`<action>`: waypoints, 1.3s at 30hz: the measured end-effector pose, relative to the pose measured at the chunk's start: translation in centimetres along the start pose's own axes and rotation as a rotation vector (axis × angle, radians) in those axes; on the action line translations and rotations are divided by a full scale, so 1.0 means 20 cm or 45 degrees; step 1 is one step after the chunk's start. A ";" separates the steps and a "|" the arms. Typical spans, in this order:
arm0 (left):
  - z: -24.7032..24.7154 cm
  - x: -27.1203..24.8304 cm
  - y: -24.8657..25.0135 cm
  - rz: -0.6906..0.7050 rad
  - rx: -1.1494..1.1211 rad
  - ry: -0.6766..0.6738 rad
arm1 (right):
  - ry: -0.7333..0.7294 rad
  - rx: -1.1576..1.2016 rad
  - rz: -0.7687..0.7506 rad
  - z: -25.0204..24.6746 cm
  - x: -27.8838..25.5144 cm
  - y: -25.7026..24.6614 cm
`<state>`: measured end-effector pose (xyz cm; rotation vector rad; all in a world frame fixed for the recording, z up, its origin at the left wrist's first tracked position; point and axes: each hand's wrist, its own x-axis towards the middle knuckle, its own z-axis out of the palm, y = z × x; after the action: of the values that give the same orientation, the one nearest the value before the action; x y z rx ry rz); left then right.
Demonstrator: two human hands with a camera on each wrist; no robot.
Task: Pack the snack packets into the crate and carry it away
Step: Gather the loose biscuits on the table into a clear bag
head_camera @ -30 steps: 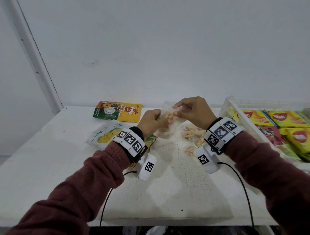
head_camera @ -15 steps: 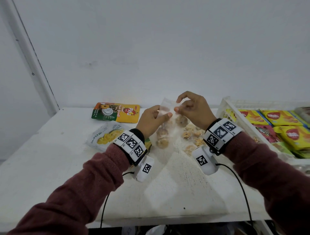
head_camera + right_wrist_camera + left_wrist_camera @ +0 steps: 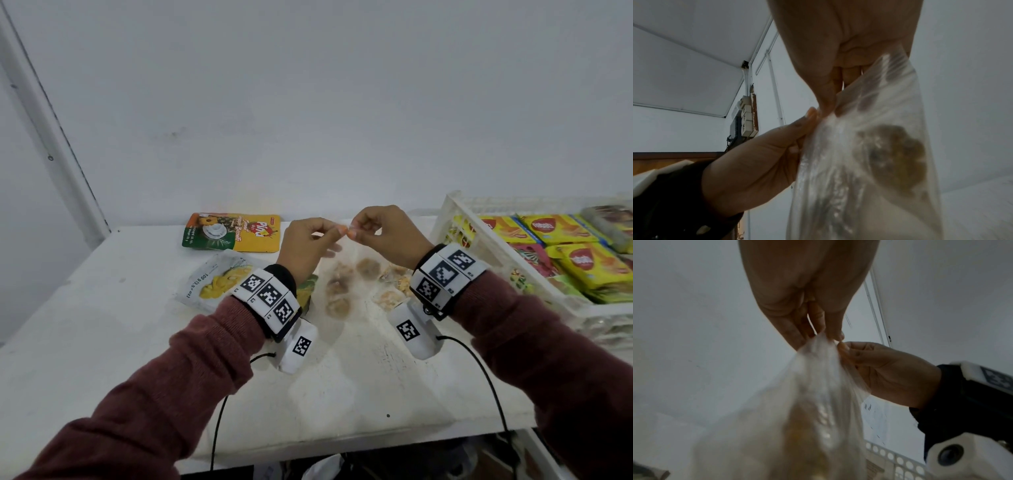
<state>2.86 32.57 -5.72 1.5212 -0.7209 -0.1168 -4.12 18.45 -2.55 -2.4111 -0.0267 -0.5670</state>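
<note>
A clear plastic bag of brown cookies [image 3: 346,284] hangs above the table, lifted by its top edge. My left hand [image 3: 310,240] pinches the top of the bag from the left, and my right hand [image 3: 380,229] pinches it from the right, fingertips almost touching. In the left wrist view the clear bag [image 3: 809,402] hangs from my left hand [image 3: 818,335] with my right hand [image 3: 875,368] beside it. The right wrist view shows a cookie inside the clear bag [image 3: 869,159]. The white crate [image 3: 486,260] at the right holds yellow and red snack packets [image 3: 544,229].
On the white table [image 3: 102,342] lie a green-yellow biscuit pouch [image 3: 233,231] at the back, a pale pineapple packet [image 3: 212,279] under my left wrist, and another clear bag of snacks [image 3: 394,291] beneath my right wrist. A wall stands close behind.
Both hands rose a little with the bag, so the cookies now hang lower beneath them. My fingertips came closer together on the bag's top edge.
</note>
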 end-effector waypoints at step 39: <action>-0.08 -0.08 -0.02 0.040 0.081 -0.244 | 0.209 -0.130 0.198 0.03 -0.32 -0.02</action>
<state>2.46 34.80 -6.43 1.5726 -0.9078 -0.2203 -9.72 19.98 -5.30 -2.4296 0.2630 -0.7062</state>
